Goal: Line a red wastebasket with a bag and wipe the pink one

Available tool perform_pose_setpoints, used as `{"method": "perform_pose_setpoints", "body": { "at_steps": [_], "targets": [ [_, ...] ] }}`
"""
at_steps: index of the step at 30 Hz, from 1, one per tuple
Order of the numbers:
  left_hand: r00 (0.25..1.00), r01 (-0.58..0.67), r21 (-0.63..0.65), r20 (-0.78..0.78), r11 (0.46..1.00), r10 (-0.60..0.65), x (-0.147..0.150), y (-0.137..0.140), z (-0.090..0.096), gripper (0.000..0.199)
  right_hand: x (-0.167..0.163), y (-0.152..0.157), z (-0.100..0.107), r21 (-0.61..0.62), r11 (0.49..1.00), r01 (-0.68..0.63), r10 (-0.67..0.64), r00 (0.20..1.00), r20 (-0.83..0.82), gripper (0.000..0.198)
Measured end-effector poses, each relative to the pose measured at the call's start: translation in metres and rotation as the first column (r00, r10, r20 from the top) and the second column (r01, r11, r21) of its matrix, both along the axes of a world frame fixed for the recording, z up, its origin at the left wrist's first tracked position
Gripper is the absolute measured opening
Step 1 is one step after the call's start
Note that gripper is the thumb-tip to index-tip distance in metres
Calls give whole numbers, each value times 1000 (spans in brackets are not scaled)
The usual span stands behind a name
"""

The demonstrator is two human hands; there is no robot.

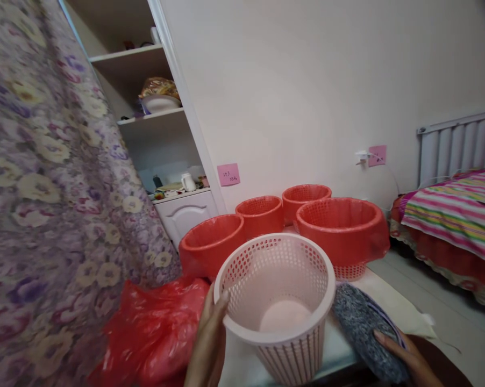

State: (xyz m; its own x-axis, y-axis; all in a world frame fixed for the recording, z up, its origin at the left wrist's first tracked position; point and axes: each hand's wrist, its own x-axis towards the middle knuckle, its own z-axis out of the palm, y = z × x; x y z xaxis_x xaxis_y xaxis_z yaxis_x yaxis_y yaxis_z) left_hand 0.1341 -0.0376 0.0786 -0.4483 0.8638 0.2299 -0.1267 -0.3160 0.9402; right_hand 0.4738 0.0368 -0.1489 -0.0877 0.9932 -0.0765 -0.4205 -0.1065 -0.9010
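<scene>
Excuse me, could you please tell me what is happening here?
The person's left grip holds an unlined pale pink perforated plastic basket by its rim; the right grip holds a fuzzy grey item with purple edging. Behind that basket stand four red-lined baskets; crumpled red plastic lies to its left.

There are 4 red-lined baskets [341,242], 1 unlined basket [291,346], 2 notes [228,175].

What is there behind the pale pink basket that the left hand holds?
Behind the pale pink basket stand four red-lined baskets: two nearer, left and right, and two farther back. It covers part of the nearer two. The bottoms inside all four cannot be seen.
</scene>
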Motion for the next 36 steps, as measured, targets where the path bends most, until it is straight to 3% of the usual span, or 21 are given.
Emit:
{"method": "perform_pose_setpoints", "body": {
  "at_steps": [2,6,9,12,15,19,23,26,29,33,36],
  "targets": [
    [987,91,-29,134,995,-86,3,4,2,58,-1,-2,-3,-14,999,-31,29,995,-92,63],
    [942,26,-78,335,997,2,4,0,-8,69,0,-6,-3,-32,997,-74,67,979,-191,49],
    [925,48,-96,381,994,-8,9,-14,-9,71,-2,-8,2,-44,995,-85,72,967,-245,44],
    [952,47,-97,306,994,-15,14,-26,-8,72,-3,-10,8,-80,993,-82,56,956,-287,43],
    [976,-55,-77,204,996,70,14,-29,-16,77,-4,-11,13,-131,987,-95,47,943,-328,44],
    [981,-184,16,-56,983,184,3,-18,-45,62,-3,-12,16,-190,978,-91,17,933,-360,60],
    [904,-277,36,-330,960,273,-11,-6,-73,50,-2,-12,15,-192,980,-54,1,963,-269,58],
    [837,-356,65,-422,932,349,-18,1,-81,43,-3,-13,15,-176,983,-50,13,979,-203,49],
    [793,-362,127,-480,924,377,-23,8,-88,38,-2,-13,17,-237,971,-32,-9,986,-167,46],
    [789,-302,169,-508,938,346,-35,23,-108,36,-2,-10,13,-269,963,11,-34,996,-80,43],
    [791,-305,133,-516,943,329,-46,31,-124,36,-3,-7,9,-259,965,-29,-7,991,-136,46]
  ]
}}
